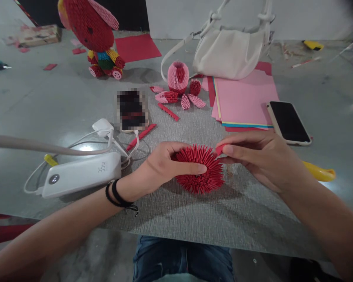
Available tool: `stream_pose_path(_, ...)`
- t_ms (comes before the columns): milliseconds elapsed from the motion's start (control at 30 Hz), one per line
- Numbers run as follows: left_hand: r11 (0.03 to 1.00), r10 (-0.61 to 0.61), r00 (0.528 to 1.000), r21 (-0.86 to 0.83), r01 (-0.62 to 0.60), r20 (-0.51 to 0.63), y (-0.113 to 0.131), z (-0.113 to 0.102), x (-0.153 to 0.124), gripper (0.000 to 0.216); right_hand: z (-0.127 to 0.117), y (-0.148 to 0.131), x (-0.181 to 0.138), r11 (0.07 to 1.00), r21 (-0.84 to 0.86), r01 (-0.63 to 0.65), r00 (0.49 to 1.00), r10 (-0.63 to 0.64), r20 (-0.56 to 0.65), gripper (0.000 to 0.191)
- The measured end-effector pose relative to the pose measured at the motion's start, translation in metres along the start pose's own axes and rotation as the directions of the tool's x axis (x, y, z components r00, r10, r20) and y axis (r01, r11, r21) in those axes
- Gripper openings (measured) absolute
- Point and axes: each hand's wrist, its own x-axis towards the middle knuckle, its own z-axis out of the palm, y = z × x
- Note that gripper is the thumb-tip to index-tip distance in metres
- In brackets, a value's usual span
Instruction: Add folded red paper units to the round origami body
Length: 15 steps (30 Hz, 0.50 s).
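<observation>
My left hand [167, 164] is closed around a round red folded-paper piece [198, 184], its thumb lying across the middle. Many pointed paper units stick out all around this piece. At its upper right edge, my right hand [255, 156] pinches a small red folded-paper unit [220, 149] between thumb and fingers. Whether that unit touches the round piece I cannot tell. Behind the hands stand a pink and red paper body [178, 76] and a small red paper ball [195, 87]. Pink paper petal shapes [185, 102] and a red strip of units [168, 112] lie near them.
A white power bank [82, 175] with cables and a phone [132, 109] lie to the left. Coloured paper sheets [247, 98], another phone [290, 122] and a yellow object [320, 172] are at right. A white handbag [228, 53] and red paper figure [91, 35] stand behind.
</observation>
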Motion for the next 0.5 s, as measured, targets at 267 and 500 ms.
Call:
stream_pose_path(267, 0.999, 0.021, 1.000, 0.040, -0.020, -0.019, -0.0006, -0.0008, -0.0009, 0.028, 0.0053, 0.0002, 0.0011, 0.996, -0.006, -0.084, 0.996, 0.084, -0.007, 0.012)
stream_pose_path(500, 0.996, 0.009, 0.999, 0.090, -0.006, -0.040, -0.0012, -0.0018, -0.0008, 0.028, 0.0071, 0.0030, 0.0012, 0.985, 0.085, -0.147, 0.989, 0.148, -0.004, 0.015)
